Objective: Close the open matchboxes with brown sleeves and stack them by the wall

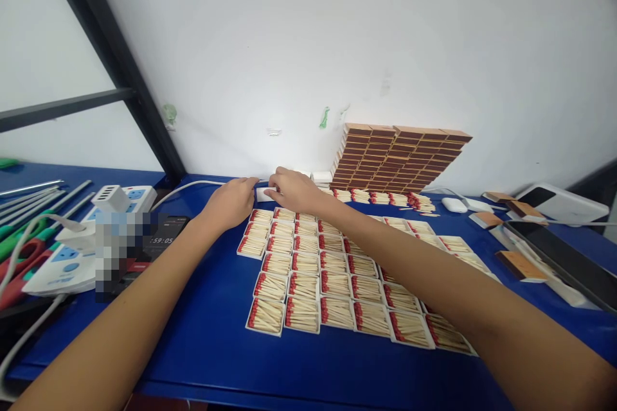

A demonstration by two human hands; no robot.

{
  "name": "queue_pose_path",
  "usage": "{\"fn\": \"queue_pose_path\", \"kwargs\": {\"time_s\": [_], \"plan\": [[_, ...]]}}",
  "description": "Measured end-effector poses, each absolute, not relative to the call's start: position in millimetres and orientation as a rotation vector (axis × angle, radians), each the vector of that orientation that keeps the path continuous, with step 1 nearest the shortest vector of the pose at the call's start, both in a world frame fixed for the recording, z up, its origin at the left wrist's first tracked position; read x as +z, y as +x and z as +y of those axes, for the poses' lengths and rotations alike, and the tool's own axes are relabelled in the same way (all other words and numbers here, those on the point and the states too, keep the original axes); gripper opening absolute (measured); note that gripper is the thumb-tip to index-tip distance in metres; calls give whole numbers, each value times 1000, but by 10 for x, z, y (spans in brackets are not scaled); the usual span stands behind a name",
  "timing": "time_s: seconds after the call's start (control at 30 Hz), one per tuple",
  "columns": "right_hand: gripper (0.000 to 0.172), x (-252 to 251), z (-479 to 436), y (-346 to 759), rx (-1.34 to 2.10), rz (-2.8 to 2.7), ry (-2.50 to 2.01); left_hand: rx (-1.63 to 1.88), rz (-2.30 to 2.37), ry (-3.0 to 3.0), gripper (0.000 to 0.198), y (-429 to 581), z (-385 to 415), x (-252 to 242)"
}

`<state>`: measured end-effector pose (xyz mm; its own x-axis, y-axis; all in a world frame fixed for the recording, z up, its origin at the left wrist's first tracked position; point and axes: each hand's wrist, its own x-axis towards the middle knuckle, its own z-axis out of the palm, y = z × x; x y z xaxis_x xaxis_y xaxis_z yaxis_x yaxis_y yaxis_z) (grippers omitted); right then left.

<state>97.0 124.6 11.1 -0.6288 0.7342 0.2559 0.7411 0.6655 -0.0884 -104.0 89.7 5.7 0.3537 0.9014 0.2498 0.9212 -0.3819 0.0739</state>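
Note:
Between my hands at the back of the blue table lies a small white matchbox tray [263,194]. My right hand [295,191] is closed at the tray's right end, thumb in front and fingers behind. At its left end is my left hand [232,203], fingers stretched toward the tray; whether they touch it I cannot make out. In front of both hands, rows of open trays filled with red-headed matches [303,284] cover the middle of the table. My right forearm hides part of these rows. Behind it runs a line of loose match piles [360,196].
A stack of brown matchbox sleeves [398,157] stands against the wall. On the left are a power strip [72,263], a phone [166,234] and metal rods [43,202]. To the right lie a dark phone [566,260], loose sleeves [520,265] and a white earbud case [454,205].

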Motion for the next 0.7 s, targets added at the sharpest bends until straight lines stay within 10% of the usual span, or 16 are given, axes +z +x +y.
{"fn": "queue_pose_path", "kwargs": {"time_s": [0.7], "plan": [[29,96,1279,967,-91,-2676,-1123,-836,-1616,-2802,56,-1126,1111,-199]]}}
